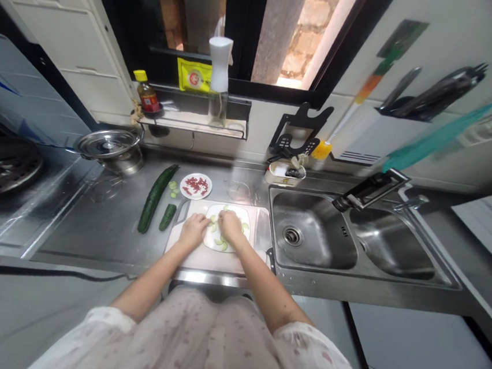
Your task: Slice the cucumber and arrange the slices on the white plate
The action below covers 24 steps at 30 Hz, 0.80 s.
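Note:
A white plate (225,247) lies on the pale cutting board (190,259), with thin cucumber slices (221,243) arranged in small groups on it. My left hand (194,230) is at the plate's left edge, fingers closed around a pale green cucumber slice at the fingertips. Over the plate's upper middle, my right hand (230,227) has its fingers curled together and pointing down; what they pinch is hidden. Left of the board lie a long cucumber (156,199) and a short cucumber piece (167,217). Several more slices (173,189) rest near them.
Behind the board stands a small plate of red bits (196,186). A knife handle (270,260) shows at the board's right edge, beside the double sink (315,232). A lidded steel pot (112,149) is at the back left. Bottles stand on a wall shelf (191,122).

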Each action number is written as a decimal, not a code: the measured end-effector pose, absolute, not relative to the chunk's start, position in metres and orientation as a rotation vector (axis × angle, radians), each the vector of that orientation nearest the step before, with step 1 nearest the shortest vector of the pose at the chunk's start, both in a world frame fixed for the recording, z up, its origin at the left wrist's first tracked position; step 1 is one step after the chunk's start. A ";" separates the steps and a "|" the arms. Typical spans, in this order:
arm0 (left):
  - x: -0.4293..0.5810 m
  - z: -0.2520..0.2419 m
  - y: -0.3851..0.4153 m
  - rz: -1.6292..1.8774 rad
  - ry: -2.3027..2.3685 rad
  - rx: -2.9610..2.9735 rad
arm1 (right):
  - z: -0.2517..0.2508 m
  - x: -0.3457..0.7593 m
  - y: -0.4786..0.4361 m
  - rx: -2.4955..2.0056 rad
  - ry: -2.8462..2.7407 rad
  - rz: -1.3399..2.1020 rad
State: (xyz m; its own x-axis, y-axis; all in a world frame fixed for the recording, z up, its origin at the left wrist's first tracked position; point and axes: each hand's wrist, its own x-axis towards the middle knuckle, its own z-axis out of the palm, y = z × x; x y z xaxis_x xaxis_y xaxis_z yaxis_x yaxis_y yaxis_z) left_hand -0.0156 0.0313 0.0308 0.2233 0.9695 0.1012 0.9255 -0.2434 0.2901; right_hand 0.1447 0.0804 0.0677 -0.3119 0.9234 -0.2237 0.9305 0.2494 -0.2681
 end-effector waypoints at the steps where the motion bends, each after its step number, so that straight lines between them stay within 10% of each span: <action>1: -0.018 0.029 0.030 0.439 1.868 2.287 | 0.069 0.148 0.080 1.866 2.463 -0.564; 24: -0.013 0.032 0.031 0.131 1.704 2.487 | 0.062 0.149 0.067 1.703 2.420 -0.515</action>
State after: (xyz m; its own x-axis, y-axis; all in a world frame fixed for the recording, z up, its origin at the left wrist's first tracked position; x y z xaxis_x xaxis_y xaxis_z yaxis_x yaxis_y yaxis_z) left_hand -0.0126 0.0308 0.0323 0.3612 0.9325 0.0014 0.9217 -0.3573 0.1508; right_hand 0.1487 0.0674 0.0615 -0.3504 0.8857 -0.3046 0.9329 0.3013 -0.1970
